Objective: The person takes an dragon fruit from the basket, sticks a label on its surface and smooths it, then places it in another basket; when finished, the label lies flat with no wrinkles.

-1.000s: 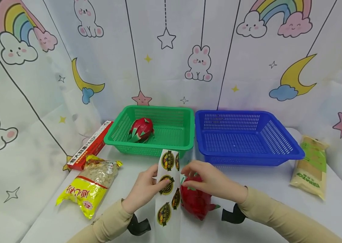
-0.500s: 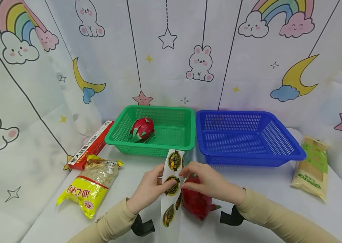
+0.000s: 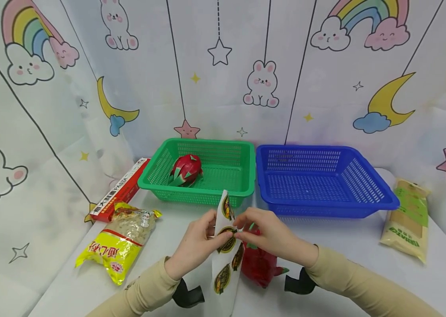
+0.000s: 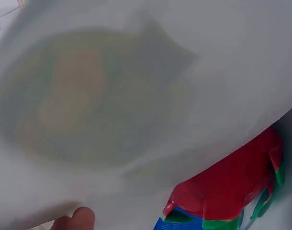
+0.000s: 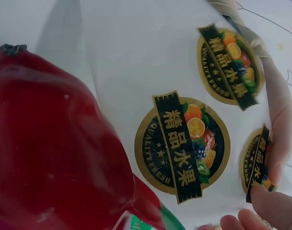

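Note:
My left hand grips a long white sheet of stickers, thumb in front and fingers behind. Round black-and-gold fruit labels run down the sheet, one large sticker showing clearly in the right wrist view. At the sheet's right edge, my right hand pinches the edge of a sticker with thumb and index finger. Just below the right hand lies a red dragon fruit with green tips, partly covered by hand and sheet. In the left wrist view, the sheet's back hides most of the left hand.
Behind the hands stand a green basket with another dragon fruit inside and a blue basket. To the left lie a yellow-and-clear food bag and a red pasta box. A beige-green packet lies far right.
The sheet has shifted right and now bends and turns edgewise near its top. My right thumb and index finger have closed on its right edge. The dragon fruit stays in place.

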`<state>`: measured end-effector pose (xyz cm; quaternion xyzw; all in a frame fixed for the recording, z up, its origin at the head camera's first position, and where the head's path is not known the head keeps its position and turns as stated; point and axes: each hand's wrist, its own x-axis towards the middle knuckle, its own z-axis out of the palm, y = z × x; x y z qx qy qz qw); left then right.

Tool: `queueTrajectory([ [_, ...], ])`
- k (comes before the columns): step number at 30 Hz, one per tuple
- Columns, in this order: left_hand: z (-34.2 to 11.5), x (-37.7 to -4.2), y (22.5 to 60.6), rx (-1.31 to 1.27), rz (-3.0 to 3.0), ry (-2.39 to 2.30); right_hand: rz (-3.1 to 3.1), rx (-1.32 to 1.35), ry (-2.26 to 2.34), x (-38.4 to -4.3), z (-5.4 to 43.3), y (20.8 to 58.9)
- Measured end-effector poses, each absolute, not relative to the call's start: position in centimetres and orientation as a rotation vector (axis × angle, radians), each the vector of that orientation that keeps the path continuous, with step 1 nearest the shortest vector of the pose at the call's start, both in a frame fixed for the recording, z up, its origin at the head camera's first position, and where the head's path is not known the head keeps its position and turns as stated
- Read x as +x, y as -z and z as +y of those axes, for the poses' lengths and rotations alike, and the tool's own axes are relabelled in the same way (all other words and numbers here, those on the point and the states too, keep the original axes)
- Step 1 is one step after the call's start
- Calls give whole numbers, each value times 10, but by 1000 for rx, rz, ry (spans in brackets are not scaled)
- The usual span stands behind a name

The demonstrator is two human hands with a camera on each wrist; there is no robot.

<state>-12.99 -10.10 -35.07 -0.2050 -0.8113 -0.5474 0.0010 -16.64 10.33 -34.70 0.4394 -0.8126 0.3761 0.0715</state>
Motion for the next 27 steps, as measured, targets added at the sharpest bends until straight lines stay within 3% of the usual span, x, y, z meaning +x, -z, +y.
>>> queueTrajectory([
  [27,-97,-127,349,-646,-2507,1741,-2287,1280,-1228,-167,99,348],
])
